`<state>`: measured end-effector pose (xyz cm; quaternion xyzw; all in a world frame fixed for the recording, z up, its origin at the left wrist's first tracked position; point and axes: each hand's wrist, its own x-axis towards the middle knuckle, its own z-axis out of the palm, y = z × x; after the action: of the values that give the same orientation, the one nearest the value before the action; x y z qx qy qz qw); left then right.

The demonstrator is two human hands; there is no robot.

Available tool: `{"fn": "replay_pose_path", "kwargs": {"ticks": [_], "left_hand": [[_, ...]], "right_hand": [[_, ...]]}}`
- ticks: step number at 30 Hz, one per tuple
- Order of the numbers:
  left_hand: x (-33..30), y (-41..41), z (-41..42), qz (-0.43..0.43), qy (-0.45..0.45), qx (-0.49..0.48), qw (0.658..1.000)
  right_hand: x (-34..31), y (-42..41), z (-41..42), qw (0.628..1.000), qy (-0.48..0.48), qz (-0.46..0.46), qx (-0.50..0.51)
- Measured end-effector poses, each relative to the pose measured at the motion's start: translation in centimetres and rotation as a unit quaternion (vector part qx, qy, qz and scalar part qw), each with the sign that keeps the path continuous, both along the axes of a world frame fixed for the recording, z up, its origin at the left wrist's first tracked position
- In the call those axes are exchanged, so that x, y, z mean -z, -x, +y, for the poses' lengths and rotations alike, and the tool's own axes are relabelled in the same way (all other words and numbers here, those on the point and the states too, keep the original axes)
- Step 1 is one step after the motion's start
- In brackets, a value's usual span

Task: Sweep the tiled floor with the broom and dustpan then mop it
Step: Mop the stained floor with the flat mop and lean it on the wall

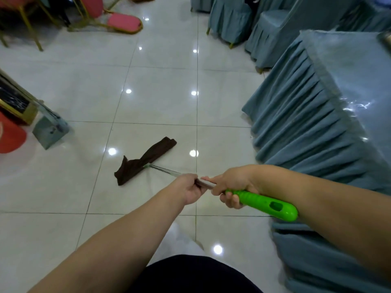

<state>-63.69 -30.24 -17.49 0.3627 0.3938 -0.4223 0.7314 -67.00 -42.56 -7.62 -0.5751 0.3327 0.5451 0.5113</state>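
A flat mop lies on the glossy white tiled floor (148,92), its dark brown cloth head (143,160) a little ahead of me. A thin metal pole (164,170) runs back from the head to a bright green handle (264,203). My left hand (190,188) grips the metal pole. Just behind it, my right hand (230,189) holds the front of the green handle, forefinger stretched along the pole. No broom is in view.
A table draped in pleated teal cloth (313,115) fills the right side, with teal-covered chairs (230,20) behind it. Red-cushioned gold-framed chairs (124,22) stand at the top left. A grey-blue dustpan (49,129) leans by a gold-framed stand (17,102) at the left.
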Motion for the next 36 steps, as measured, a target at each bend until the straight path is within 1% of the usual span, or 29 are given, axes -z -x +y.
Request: {"fn": "replay_pose_path", "kwargs": {"ticks": [4,8,11,17,22,28,36], "left_hand": [[-0.4,1.2,-1.9,0.007,0.016,0.025,1.0],[-0.2,1.2,-2.2,0.023,0.031,0.038,0.999],[0.1,-0.2,-1.5,0.026,0.039,0.032,0.998],[0.9,-4.9,0.5,0.026,0.014,-0.009,1.0],[2.6,-10.7,2.4,0.036,-0.011,-0.038,0.999],[4.1,-20.1,4.1,0.039,-0.025,-0.068,0.997],[3.1,-31.9,6.0,0.036,-0.018,-0.12,0.992]], "right_hand": [[-1.4,1.5,-2.1,1.0,0.011,0.005,-0.004],[-1.7,1.7,-2.3,1.0,0.009,0.004,0.016],[-1.5,0.4,-1.7,1.0,0.007,-0.001,0.025],[-0.4,-4.3,1.0,0.999,0.011,-0.026,0.03],[1.5,-9.7,3.4,0.999,0.019,-0.046,0.019],[3.3,-19.5,5.2,0.998,0.043,-0.044,-0.028],[2.7,-32.8,6.7,0.996,0.041,-0.034,-0.074]]}}
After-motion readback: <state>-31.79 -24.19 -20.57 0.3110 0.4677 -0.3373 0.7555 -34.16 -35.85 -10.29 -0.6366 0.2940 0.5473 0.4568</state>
